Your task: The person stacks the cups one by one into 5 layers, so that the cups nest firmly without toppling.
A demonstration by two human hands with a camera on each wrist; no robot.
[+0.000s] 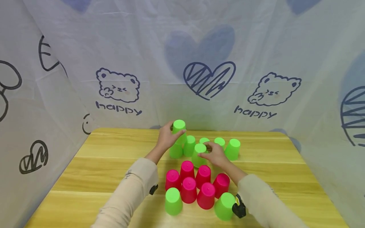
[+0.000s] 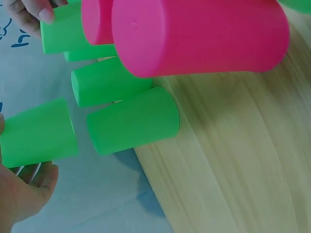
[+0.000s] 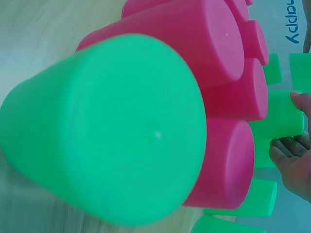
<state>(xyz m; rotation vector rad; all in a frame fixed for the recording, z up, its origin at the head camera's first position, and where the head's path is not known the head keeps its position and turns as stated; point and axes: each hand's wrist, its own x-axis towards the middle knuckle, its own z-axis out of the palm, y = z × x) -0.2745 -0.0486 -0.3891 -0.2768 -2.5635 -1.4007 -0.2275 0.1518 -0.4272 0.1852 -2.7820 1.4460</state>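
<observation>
My left hand (image 1: 167, 137) grips a green cup (image 1: 179, 126), upside down, between thumb and fingers. That cup is off the table, over the left end of a row of upturned green cups (image 1: 232, 149); the left wrist view shows a gap between the held cup (image 2: 36, 133) and the row cup (image 2: 133, 121). To the right, my right hand (image 1: 215, 155) pinches another upturned green cup (image 1: 199, 155), in front of the row's middle. This cup appears raised, though its lower rim is partly hidden. Nearer me stand several upturned pink cups (image 1: 188, 190).
Two green cups stand closest to me, one at the left (image 1: 173, 201) and one at the right (image 1: 225, 206) of the pink group. Everything is on a wooden table (image 1: 94, 177). Behind its far edge hangs a pale printed cloth (image 1: 159, 63), close to the green row.
</observation>
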